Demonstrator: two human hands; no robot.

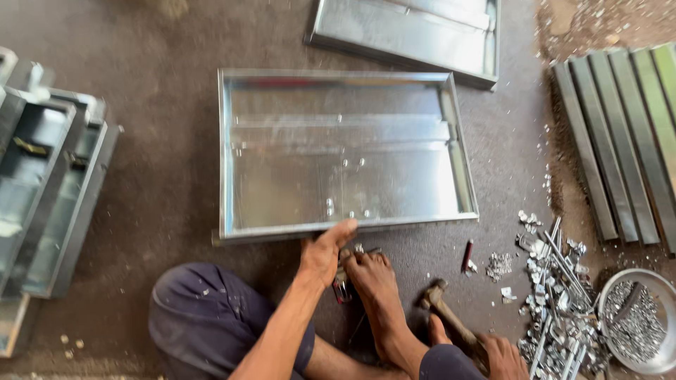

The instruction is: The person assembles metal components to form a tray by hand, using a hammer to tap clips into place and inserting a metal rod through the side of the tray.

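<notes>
Shallow rectangular galvanised steel tray [345, 151] flat on floor; left hand [324, 252] spread, pressing its near rim, seemingly steadying it; right hand [501, 354], right of tray, closed around wooden-handled hammer [447, 313].

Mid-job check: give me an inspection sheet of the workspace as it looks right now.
Surface: dark, gritty floor.
Job's things: shallow sheet-metal tray lying flat; hammer.
Clutter: heap of small metal fasteners; metal bowl holding more; small red-handled tool.
Grippers: left hand on the tray's near rim; right hand grips the hammer.
Cables: nothing seen.
Surroundings: second tray beyond; metal channels right; stacked metal frames left.
</notes>
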